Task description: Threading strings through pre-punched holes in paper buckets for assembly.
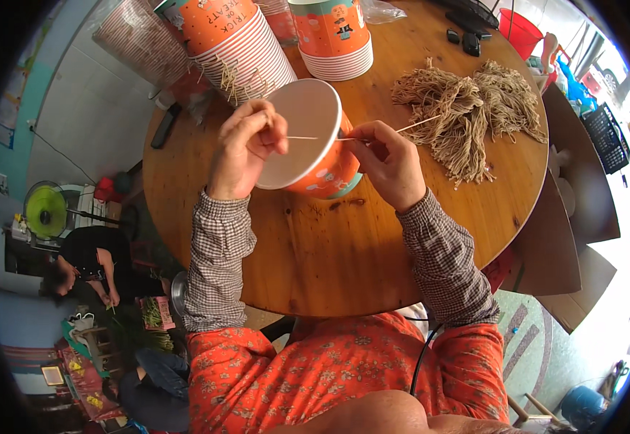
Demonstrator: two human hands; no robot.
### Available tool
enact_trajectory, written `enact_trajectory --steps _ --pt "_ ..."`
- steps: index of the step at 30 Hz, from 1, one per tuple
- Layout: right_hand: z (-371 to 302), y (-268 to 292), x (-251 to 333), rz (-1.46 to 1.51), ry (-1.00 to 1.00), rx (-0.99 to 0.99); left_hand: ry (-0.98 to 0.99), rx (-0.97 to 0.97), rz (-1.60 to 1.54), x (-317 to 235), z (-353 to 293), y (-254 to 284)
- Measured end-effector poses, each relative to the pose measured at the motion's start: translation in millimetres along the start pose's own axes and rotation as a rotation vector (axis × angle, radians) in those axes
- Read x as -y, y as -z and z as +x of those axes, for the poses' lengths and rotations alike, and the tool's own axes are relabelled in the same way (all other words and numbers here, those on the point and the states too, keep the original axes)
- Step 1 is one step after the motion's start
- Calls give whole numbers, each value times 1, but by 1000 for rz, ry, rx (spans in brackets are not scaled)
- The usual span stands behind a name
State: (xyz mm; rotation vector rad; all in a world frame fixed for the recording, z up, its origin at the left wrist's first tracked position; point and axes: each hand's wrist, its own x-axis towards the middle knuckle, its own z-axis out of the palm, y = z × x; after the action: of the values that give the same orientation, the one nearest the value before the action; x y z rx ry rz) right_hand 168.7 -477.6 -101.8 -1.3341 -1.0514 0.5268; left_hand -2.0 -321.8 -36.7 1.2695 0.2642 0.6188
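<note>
An orange paper bucket [327, 176] with a white inside lies tilted on its side over the round wooden table [307, 253], its mouth toward me. My left hand [245, 145] grips the bucket's rim and pinches the end of a thin pale cord [302, 137] that crosses the opening. My right hand [389, 160] presses on the bucket's right side and pinches the cord's other end [417, 124], which sticks out to the right.
A pile of tan cords [466, 108] lies on the table's right part. Stacks of orange and striped buckets [333, 36] [235, 43] stand at the far edge. Dark small devices [466, 37] lie far right. Another person [87, 267] crouches on the floor at left.
</note>
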Motion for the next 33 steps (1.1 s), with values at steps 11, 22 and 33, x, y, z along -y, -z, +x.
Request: enact_trajectory --steps 11,22,33 --pt "-21 -46 9 -34 287 321 2 -61 390 -2 -27 -15" --pt "-10 -20 7 -302 455 60 -18 -39 504 10 -27 -25" --pt "-8 -9 12 -284 655 -60 -184 -140 853 25 -18 -39"
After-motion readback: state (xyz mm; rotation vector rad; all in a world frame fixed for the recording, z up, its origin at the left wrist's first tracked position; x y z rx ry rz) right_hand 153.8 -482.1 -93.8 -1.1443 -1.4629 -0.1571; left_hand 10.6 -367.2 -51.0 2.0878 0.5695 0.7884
